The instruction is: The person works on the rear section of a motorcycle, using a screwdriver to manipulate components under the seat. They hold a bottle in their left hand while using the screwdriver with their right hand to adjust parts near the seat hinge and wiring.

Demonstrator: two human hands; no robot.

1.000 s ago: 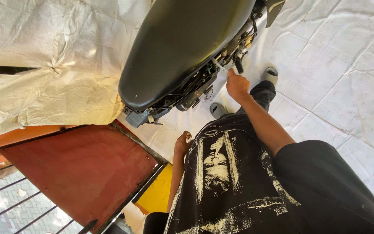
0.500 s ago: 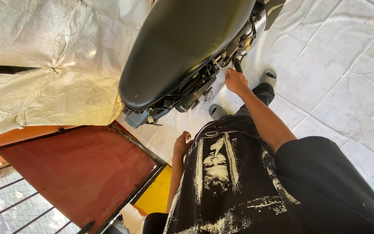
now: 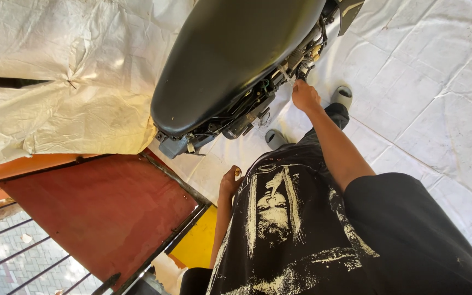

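Observation:
A motorcycle with a long black seat [image 3: 230, 60] stands on a white tarpaulin. My right hand [image 3: 305, 97] reaches to the exposed frame and wiring [image 3: 279, 87] under the seat's edge. Its fingers are closed on a thin light-coloured tool [image 3: 287, 75] whose tip pokes into the parts there. My left hand [image 3: 229, 182] hangs by my hip beside my black printed T-shirt [image 3: 296, 229]. Its fingers are curled round a small brass-coloured piece [image 3: 237, 172]. My feet in grey slippers [image 3: 276, 137] stand close to the bike.
White tarpaulin [image 3: 443, 82] covers the floor on the right and drapes over something on the left [image 3: 66, 82]. A red metal panel [image 3: 99, 213] with a dark frame lies at lower left, next to a yellow surface [image 3: 198, 246] and paving behind bars [image 3: 12, 257].
My right hand has moved a little further along the frame under the seat, away from my body. My left hand stays by my hip.

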